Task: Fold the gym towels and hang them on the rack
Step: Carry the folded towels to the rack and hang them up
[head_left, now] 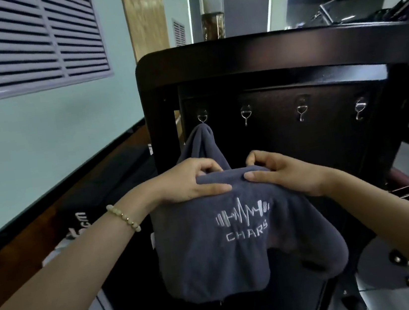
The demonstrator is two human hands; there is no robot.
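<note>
I am holding the gray towel up in front of the rack. My left hand and my right hand are both pinching its top fold, so it is not falling open. A second towel is hanging on the first hook. I think I am aiming for the next hook, which is bare.

We record a dark wooden rack whose back panel carries four metal hooks in a row. The leftmost hook bears a grey towel, bunched and hanging down. A tall glass vase shows above the top edge; we cannot tell whether it stands there
</note>
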